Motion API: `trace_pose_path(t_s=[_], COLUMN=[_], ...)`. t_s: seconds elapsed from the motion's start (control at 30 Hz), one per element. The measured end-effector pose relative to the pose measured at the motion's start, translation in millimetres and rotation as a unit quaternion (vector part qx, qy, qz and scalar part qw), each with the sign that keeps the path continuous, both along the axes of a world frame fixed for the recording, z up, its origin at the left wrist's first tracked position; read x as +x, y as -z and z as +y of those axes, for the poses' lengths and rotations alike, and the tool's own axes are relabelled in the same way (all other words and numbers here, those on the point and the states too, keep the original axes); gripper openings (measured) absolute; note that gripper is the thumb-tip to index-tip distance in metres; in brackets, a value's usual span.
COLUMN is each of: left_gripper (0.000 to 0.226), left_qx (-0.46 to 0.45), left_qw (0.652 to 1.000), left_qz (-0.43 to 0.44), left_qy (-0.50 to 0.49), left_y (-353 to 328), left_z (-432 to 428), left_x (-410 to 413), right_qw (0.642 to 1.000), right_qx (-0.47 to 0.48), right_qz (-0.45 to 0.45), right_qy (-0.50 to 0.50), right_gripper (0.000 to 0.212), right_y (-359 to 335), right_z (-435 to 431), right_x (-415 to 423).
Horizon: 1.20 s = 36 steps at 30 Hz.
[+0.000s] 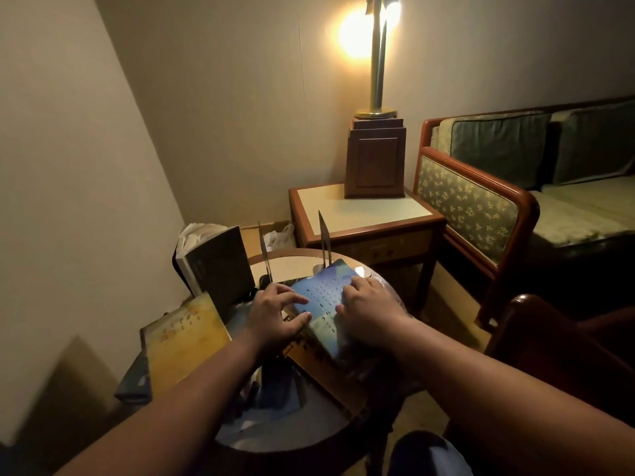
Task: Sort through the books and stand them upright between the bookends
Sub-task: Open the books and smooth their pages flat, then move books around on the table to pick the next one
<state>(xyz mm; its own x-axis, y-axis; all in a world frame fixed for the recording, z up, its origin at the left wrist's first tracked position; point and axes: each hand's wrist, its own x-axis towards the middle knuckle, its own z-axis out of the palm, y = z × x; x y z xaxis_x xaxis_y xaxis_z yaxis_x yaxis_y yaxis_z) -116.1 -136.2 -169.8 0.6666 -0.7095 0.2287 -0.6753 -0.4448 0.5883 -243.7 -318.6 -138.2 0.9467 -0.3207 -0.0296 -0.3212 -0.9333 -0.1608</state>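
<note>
A blue book (326, 293) with rows of small characters lies on top of a pile on the small round table (299, 261). My left hand (280, 316) grips its left edge, thumb on the near side. My right hand (369, 309) rests on its right edge with curled fingers. Under it lies an orange-brown book (330, 365). Two thin metal bookends (265, 250) (324, 240) stand upright at the table's far side, with nothing between them. A dark book (220, 269) stands upright at the left. A yellow book (184, 338) leans at the near left.
Behind the round table is a side table (364, 214) bearing a wooden lamp base (374, 163) with a lit lamp. A sofa (488, 201) with green cushions fills the right. White plastic bags (281, 235) lie on the floor by the wall.
</note>
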Motion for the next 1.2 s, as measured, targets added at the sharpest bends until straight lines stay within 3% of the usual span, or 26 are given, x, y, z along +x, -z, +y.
trace_pose_path(t_s=[0.1, 0.23, 0.6, 0.8, 0.97, 1.2], left_gripper=[0.053, 0.049, 0.054, 0.062, 0.051, 0.064], left_qx=[-0.007, -0.012, -0.009, -0.018, -0.039, -0.054], left_qw=[0.997, 0.982, 0.947, 0.956, 0.966, 0.984], left_qz=[0.069, 0.187, 0.318, 0.29, 0.255, 0.167], left_qy=[-0.032, -0.004, 0.03, 0.04, 0.03, 0.0], left_y=[-0.5, -5.6, -8.6, -16.7, -30.8, -73.0], left_z=[-0.2, -9.7, -31.2, -23.8, -6.1, 35.0], left_x=[12.7, 30.2, 76.8, 82.4, 77.5, 68.7], right_qw=[1.0, 0.999, 0.989, 0.984, 0.983, 0.979], right_qx=[0.016, 0.033, 0.073, 0.083, 0.06, 0.087], right_qz=[0.006, -0.01, -0.032, -0.035, -0.047, -0.109], right_qy=[0.005, -0.022, -0.123, -0.151, -0.166, -0.15], right_gripper=[0.065, 0.07, 0.075, 0.073, 0.073, 0.076], right_y=[6.1, 5.0, 10.4, 9.0, 4.5, 11.8], right_z=[8.7, 4.4, -16.9, -19.8, -11.9, 1.4], right_x=[5.1, 9.0, 39.6, 45.8, 46.7, 34.2])
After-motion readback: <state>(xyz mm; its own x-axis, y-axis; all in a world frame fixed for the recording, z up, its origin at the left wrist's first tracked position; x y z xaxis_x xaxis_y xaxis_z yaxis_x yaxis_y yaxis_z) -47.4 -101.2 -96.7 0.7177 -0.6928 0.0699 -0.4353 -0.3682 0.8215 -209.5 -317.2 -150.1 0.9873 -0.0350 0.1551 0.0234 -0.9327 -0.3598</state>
